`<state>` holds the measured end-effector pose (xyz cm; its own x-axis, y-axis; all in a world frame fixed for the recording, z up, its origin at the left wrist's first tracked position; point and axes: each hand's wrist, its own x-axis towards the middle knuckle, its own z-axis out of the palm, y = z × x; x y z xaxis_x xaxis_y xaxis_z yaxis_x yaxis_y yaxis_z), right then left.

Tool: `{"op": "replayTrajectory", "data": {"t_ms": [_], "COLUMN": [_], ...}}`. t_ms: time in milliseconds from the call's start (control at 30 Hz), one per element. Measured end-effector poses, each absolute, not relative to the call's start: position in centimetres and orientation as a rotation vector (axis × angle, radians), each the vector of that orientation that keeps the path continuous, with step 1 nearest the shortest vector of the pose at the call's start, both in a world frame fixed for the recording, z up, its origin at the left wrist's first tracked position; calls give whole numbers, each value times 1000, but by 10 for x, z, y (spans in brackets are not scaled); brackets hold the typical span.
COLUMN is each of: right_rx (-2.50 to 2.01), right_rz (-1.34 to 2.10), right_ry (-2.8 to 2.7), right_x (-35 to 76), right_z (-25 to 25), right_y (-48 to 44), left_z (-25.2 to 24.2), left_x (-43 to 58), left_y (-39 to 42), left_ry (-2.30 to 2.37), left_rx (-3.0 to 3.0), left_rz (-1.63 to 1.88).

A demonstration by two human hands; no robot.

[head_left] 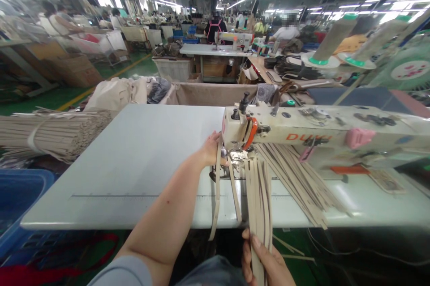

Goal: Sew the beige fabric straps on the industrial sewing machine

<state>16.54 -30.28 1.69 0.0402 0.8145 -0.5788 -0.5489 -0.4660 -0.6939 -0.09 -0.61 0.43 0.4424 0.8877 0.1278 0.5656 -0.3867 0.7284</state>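
My left hand (pixel 211 151) reaches to the left side of the sewing machine head (pixel 235 127), its fingertips partly hidden there. A narrow beige fabric strip (pixel 217 187) runs between its thumb and fingers and hangs over the table's front edge. Another beige strip (pixel 235 192) lies just right of it, its upper end by the thumb. Below the table edge, my right hand (pixel 267 257) is closed round a bundle of beige strips (pixel 258 196), which stretches up to the metal needle plate (pixel 239 156). The needle itself I cannot make out.
More loose strips (pixel 298 183) fan out under the machine arm. A tied bundle of strips (pixel 57 136) lies left of the table (pixel 134 156), above a blue basket (pixel 23 196). Behind stands a fabric-lined bin (pixel 215 93). Thread cones (pixel 332 42) rise at right; people work farther back.
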Motion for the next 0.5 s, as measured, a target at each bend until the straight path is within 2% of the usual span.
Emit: {"op": "replayTrajectory", "data": {"t_ms": [233, 500], "right_rx": [-1266, -1392], "right_rz": [1639, 1585], "right_ry": [-281, -187], "right_x": [175, 169], "right_z": [10, 19], "right_y": [-307, -308], "left_z": [7, 7], "left_x": [0, -1], "left_y": [-2, -10], "left_ry": [1211, 1228], "left_rx": [2232, 2119], "left_rz": [440, 593]}}
